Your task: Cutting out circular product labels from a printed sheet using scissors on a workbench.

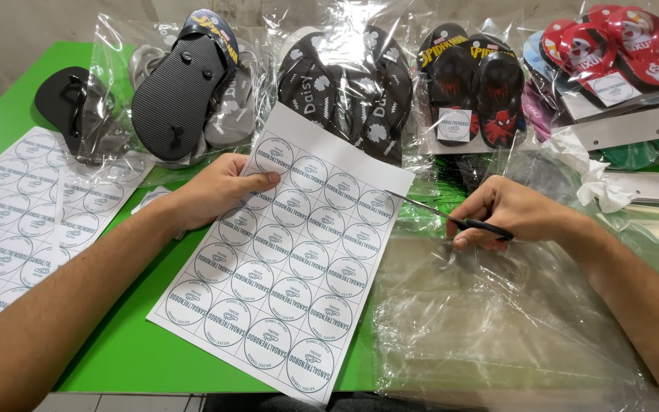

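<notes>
The left hand [219, 187] pinches the label sheet [287, 252] at its upper left edge, mid-table. The right hand [509, 214] grips the scissors [451, 217] — blades at the sheet's right edge. Keep the sheet taut — cut between the circle rows, not through them.

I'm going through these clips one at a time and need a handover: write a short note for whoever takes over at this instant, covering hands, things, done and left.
Left hand: pinches the left edge of the sheet of round labels, holding it on the green table.
Right hand: grips the scissors, blade tips at the sheet's right edge.
Nearby: a second label sheet at left, bagged sandals along the back, clear bags at right.
Done: no cut visible; the sheet looks whole.
Left: all labels are still uncut.
</notes>
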